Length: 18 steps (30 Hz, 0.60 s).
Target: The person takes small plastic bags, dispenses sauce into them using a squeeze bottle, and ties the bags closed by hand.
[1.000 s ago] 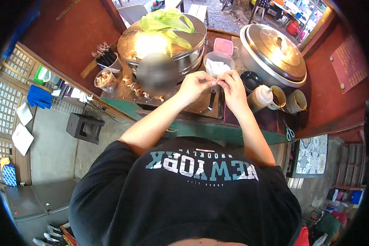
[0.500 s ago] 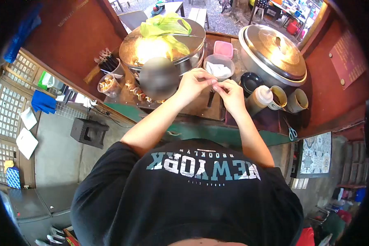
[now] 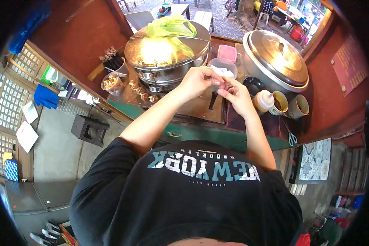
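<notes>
My left hand [image 3: 199, 83] and my right hand [image 3: 236, 93] meet above the counter, thumbs and fingertips pinched together. Whatever sits between them is too small and faint to make out. Just beyond the fingers stands a clear plastic tub [image 3: 217, 62] with white, thin-looking pieces [image 3: 224, 72] inside. A pink-lidded container [image 3: 227, 53] is behind it. Below the hands, a black handle [image 3: 212, 101] lies on the counter. Right of my right hand are a black bowl [image 3: 254, 85] and a squeeze bottle [image 3: 263, 101] with a pale top.
A large lidded steel pot [image 3: 168, 74] with a green plastic bag [image 3: 168, 28] on top stands left. Skewered food [image 3: 143, 95], a food cup [image 3: 112, 84] and a stick holder [image 3: 123, 67] are nearby. Right are another big pot [image 3: 276, 61], sauce containers [image 3: 297, 107] and scissors [image 3: 291, 135].
Both hands stay together; the right hand's fingers have turned and spread slightly, and the pinch sits a little lower. The dark blurred patch before the left pot is gone. The view has shifted slightly.
</notes>
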Tool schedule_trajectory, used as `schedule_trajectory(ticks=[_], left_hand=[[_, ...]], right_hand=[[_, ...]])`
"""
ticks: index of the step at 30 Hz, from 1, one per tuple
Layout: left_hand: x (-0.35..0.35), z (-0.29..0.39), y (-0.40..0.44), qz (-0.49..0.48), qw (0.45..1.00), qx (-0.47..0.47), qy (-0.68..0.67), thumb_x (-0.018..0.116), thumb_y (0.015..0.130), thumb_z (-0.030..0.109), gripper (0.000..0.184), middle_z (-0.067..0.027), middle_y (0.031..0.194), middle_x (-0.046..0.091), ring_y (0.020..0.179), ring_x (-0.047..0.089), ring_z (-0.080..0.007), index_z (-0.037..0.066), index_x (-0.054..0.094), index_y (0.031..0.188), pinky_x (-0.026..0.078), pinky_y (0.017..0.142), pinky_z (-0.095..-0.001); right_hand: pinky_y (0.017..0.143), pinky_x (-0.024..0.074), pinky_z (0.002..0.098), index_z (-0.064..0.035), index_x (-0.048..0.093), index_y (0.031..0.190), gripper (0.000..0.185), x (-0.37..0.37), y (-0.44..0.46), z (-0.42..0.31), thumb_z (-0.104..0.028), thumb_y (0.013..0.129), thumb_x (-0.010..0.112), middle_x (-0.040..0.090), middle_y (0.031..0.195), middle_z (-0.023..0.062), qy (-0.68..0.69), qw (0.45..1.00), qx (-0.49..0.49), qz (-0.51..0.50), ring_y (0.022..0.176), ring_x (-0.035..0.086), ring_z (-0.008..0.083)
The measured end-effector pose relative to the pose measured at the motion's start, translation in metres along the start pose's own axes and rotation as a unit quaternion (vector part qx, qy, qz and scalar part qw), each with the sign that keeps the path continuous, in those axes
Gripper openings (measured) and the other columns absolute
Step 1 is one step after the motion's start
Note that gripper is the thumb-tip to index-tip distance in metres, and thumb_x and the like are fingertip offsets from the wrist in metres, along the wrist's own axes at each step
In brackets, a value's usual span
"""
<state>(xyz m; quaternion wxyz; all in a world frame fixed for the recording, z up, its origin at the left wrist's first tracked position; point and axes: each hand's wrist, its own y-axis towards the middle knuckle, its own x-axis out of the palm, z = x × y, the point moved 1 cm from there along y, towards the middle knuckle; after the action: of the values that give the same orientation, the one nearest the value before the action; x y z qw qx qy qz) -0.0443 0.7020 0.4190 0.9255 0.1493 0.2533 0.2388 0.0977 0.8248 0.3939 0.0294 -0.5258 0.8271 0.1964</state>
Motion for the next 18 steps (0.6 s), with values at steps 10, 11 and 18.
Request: schedule_trajectory(ticks=[10, 11, 18], left_hand=[[-0.018, 0.029, 0.003, 0.010, 0.987, 0.084, 0.135, 0.077, 0.070, 0.010, 0.012, -0.0019, 0.083, 0.067, 0.085, 0.058, -0.0187, 0.013, 0.076, 0.081, 0.045, 0.082, -0.0313], [-0.019, 0.029, 0.002, 0.016, 0.987, 0.091, 0.132, 0.078, 0.069, 0.011, 0.012, -0.0015, 0.083, 0.067, 0.085, 0.057, -0.0187, 0.013, 0.076, 0.081, 0.045, 0.082, -0.0314], [-0.022, 0.036, -0.004, 0.052, 0.991, 0.087, 0.085, 0.078, 0.069, 0.009, 0.011, -0.0007, 0.083, 0.068, 0.086, 0.057, -0.0175, 0.012, 0.076, 0.079, 0.044, 0.083, -0.0322]], right_hand=[[0.066, 0.0344, 0.0197, -0.0040, 0.070, 0.102, 0.027, -0.008, 0.029, 0.007, -0.027, 0.088, 0.070, 0.058, 0.080, -0.0089, 0.182, 0.971, 0.019, -0.154, 0.071, 0.045, 0.0031], [0.064, 0.0333, 0.0199, -0.0042, 0.071, 0.101, 0.026, -0.007, 0.030, 0.004, -0.027, 0.087, 0.070, 0.057, 0.079, -0.0096, 0.173, 0.973, 0.011, -0.155, 0.070, 0.043, 0.0027], [0.066, 0.0355, 0.0212, -0.0042, 0.072, 0.097, 0.022, -0.002, 0.034, -0.001, -0.023, 0.087, 0.071, 0.056, 0.076, -0.0079, 0.269, 0.946, 0.044, -0.177, 0.070, 0.046, 0.0049]])
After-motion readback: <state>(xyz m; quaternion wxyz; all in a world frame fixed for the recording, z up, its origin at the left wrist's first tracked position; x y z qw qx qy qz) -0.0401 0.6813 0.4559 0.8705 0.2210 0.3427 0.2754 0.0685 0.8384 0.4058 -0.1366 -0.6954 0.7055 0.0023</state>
